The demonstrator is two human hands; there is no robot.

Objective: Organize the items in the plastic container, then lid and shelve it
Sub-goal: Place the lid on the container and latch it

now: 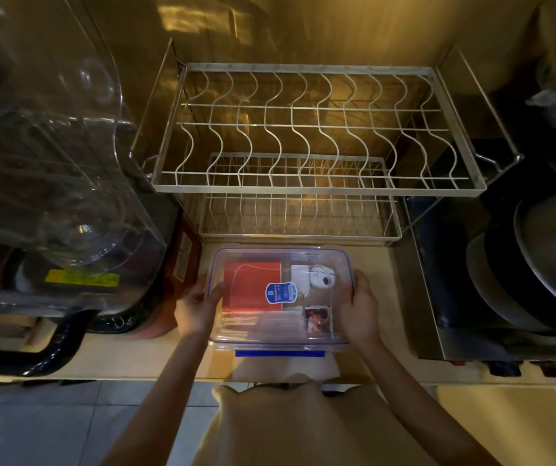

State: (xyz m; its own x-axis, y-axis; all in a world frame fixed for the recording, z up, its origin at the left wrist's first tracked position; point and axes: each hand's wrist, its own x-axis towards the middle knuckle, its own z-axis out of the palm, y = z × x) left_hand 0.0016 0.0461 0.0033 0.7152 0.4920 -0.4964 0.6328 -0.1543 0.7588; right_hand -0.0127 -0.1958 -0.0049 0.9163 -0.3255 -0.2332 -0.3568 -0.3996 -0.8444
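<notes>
Clear plastic container, lidded, blue clip at near edge, on bench before wire rack: held between left hand and right hand, fingers curled against its two short sides; red booklet and white earbud case visible inside.
</notes>
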